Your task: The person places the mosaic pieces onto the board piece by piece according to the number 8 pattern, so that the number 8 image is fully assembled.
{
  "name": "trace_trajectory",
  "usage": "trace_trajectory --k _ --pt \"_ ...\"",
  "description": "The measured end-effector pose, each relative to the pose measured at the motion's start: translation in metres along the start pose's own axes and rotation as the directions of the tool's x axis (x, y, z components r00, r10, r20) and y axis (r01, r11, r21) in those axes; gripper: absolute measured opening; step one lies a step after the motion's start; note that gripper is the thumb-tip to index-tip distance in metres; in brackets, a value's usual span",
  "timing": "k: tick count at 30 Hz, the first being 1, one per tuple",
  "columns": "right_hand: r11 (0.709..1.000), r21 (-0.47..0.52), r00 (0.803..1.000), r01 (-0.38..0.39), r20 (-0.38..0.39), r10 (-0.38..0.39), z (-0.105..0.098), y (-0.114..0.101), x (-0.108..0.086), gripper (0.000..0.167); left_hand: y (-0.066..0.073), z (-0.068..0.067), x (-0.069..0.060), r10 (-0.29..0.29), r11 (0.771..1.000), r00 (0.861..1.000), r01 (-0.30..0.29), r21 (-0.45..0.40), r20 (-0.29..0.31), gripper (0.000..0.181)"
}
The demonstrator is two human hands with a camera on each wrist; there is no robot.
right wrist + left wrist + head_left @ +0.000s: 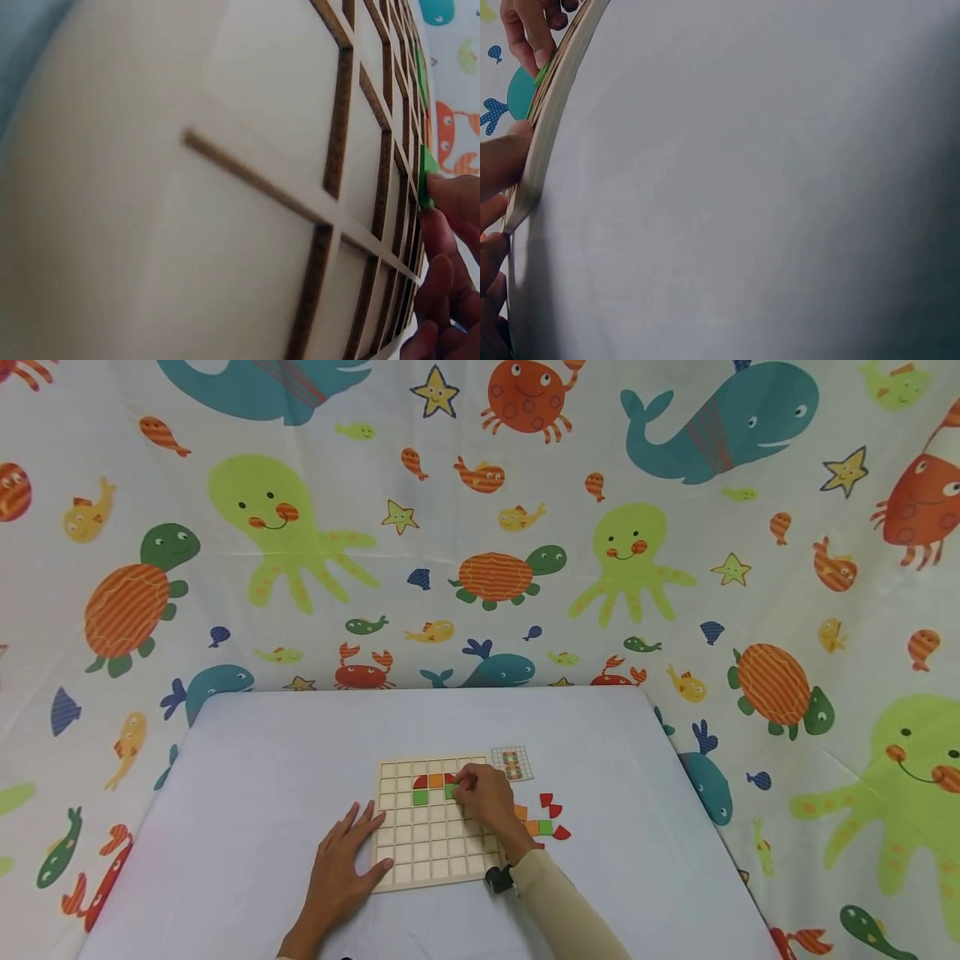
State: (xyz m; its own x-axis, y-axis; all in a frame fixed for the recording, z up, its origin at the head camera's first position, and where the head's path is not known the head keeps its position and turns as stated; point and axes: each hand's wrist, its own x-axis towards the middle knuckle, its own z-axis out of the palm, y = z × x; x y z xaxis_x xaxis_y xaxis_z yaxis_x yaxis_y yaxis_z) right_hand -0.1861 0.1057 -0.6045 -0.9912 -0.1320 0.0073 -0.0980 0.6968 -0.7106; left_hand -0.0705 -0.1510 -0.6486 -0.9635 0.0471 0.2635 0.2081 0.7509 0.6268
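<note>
A wooden grid board (pixel 431 852) lies on the white table. Near its top sit a red piece (pixel 421 782), an orange square (pixel 436 781) and a green square (pixel 420 797), with another red piece partly behind the fingers. My right hand (pixel 487 797) pinches a green piece (pixel 426 176) at a cell below that red one; the left wrist view shows this green piece (pixel 543 75) edge-on at the fingertips. My left hand (pixel 341 864) rests with spread fingers on the board's left edge, thumb at the lower left.
A small printed pattern card (pixel 512 764) lies at the board's upper right corner. Right of the board, partly behind my right forearm, are loose red, orange and green pieces (pixel 545 827). A patterned cloth hangs behind the table (pixel 262 777).
</note>
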Motion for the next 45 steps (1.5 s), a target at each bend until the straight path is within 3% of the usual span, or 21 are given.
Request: trace_trajectory --k 11,18,30,39,45 --pt "0.998 -0.026 0.998 -0.062 -0.003 0.062 0.0 -0.006 -0.005 0.005 -0.002 0.002 0.0 0.0 1.0 1.0 0.0 0.002 0.0 0.075" --pt "0.999 0.049 1.0 -0.007 -0.013 0.008 -0.006 0.001 -0.01 0.013 0.0 0.002 0.001 -0.007 1.0 1.0 0.007 0.004 0.004 0.076" --pt "0.99 0.136 0.991 -0.041 -0.12 0.058 -0.053 0.036 -0.021 0.016 0.0 0.0 0.001 -0.001 1.0 1.0 0.001 0.004 0.002 0.075" --pt "0.982 0.084 0.968 -0.169 -0.172 0.181 -0.087 0.06 -0.031 0.02 -0.002 0.0 -0.001 0.004 1.0 1.0 -0.004 0.005 0.0 0.075" --pt "0.95 -0.02 0.94 -0.313 -0.149 0.307 -0.1 0.075 -0.039 0.022 -0.001 0.001 0.0 0.008 1.0 1.0 -0.008 0.007 0.001 0.075"
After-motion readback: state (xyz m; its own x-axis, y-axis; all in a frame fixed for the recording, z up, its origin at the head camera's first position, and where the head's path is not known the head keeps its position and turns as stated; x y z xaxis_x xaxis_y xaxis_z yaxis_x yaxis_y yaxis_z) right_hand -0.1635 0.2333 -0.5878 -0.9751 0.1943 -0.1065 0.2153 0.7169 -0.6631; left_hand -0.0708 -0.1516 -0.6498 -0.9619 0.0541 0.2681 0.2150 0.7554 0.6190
